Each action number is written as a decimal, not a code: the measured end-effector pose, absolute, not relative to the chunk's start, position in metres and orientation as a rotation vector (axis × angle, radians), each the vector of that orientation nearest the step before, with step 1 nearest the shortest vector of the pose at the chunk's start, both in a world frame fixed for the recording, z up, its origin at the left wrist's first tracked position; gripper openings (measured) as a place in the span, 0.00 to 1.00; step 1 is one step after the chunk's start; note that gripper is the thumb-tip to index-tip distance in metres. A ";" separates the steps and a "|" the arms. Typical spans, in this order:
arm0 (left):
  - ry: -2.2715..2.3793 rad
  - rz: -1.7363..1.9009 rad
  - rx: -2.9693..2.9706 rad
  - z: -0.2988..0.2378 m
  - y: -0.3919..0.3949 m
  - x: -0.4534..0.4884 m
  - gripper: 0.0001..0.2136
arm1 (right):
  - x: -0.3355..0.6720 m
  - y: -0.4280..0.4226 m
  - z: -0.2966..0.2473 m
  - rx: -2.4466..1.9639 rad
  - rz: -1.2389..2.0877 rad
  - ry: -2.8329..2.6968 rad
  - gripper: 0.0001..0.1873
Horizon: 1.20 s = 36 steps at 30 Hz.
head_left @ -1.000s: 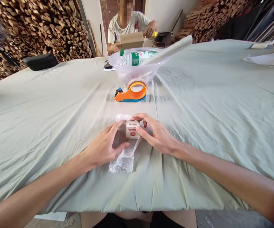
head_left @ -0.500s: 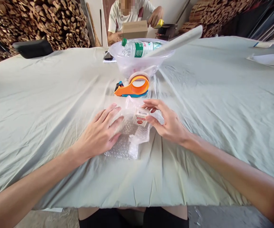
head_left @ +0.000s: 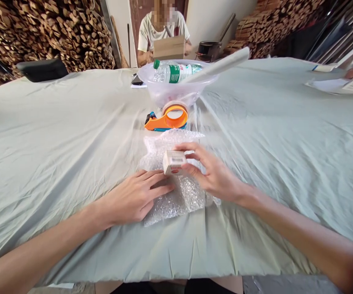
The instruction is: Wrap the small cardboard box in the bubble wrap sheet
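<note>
White box (head_left: 174, 161), pinched between thumb and fingers of the right hand (head_left: 214, 175), so that grip's closed on it. It sits over the bubble wrap (head_left: 191, 196), tipped a bit and kinda blurry, and I can't tell if it's touching the plastic. Left hand (head_left: 135, 196) isn't gripping anything, just fairly flat on the wrap with its fingertips right by the box's near corner.

Biggest change from half a second ago: the wrap was bunched up and folded over, now it's spread way wider under both hands. Left hand was up beside the box with fingers fanned out, now it's down at the near left. Across the table, the other person (head_left: 147, 34) had one hand out by the pot (head_left: 208, 50), and now it's a blur next to the carton (head_left: 168, 48).

Headcount going outward: one box, one sheet of wrap as far as I can see, one orange tape gun (head_left: 157, 123) just past it, then one basin (head_left: 170, 93) with one bottle (head_left: 176, 72) and one white roll (head_left: 227, 62). Farther off, one black case (head_left: 41, 70) at the left and two woodpiles (head_left: 56, 32), one each side.
</note>
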<state>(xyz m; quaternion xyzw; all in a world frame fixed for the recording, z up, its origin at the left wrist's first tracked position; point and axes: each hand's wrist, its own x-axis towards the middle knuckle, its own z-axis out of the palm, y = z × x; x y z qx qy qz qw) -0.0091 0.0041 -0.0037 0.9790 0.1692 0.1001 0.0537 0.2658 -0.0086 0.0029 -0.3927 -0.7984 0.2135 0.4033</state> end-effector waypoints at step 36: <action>1.032 0.460 2.757 -0.008 0.027 -0.023 0.22 | 0.324 0.039 -0.021 -1.566 0.064 -1.803 0.26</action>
